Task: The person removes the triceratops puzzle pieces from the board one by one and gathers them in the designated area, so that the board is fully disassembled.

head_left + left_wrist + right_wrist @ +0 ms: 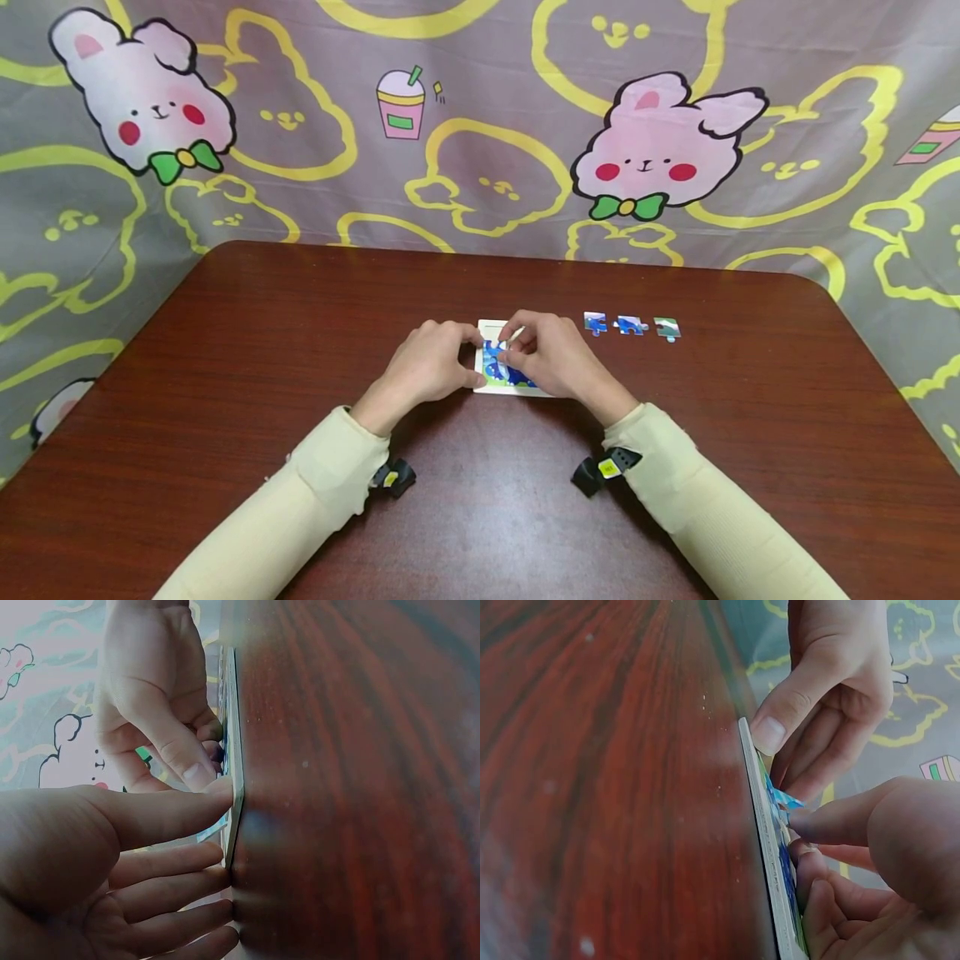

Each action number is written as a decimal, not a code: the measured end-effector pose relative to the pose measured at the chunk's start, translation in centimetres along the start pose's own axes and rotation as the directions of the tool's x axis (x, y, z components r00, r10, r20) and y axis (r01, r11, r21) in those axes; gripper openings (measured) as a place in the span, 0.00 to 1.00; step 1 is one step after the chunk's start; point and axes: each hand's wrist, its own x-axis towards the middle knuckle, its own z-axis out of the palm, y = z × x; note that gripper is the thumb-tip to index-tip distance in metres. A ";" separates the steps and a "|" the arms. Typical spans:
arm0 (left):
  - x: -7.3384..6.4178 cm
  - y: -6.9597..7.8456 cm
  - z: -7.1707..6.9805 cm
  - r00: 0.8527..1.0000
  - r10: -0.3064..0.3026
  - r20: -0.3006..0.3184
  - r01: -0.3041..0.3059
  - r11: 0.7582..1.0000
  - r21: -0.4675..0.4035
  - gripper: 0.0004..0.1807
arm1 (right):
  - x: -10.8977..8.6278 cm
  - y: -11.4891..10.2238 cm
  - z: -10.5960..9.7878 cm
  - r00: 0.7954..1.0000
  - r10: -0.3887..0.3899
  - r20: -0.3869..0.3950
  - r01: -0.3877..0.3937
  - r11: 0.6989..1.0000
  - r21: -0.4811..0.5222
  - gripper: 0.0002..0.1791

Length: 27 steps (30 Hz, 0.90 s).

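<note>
Left hand: my left hand (429,364) is resting against the left side of the frame, its thumb pressing the near-left corner and its other fingers lying fairly straight along the edge.
Right hand: my right hand (553,354) is pinching a light-blue jigsaw piece (785,798) between thumb and fingers.
Held piece: it is tilting up from the frame's surface, over the left part of the picture.
Puzzle frame: the white jigsaw frame (492,326) is lying flat on the table between my hands, its far-left part showing pale backing.
Picture inside: fitted blue-and-green pieces (517,380) are filling the nearer part; my right hand is hiding some.
Loose pieces: three jigsaw pieces (630,325) are lying in a row, beyond my right hand and to its right.
Table: the dark reddish-brown wood-grain tabletop (480,517) is shining toward the near edge.
Sleeves: cream cuffs (333,458) are covering my forearms, black straps (397,478) showing beside them.
Backdrop: a grey cloth (487,50) with bunny heads is hanging behind.
</note>
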 end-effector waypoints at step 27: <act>-0.3 -0.2 0.1 0.998 0.066 0.002 -0.066 0.997 -0.037 0.18 | 0.2 0.9 -1.5 0.989 0.144 0.042 -0.149 0.966 0.209 0.17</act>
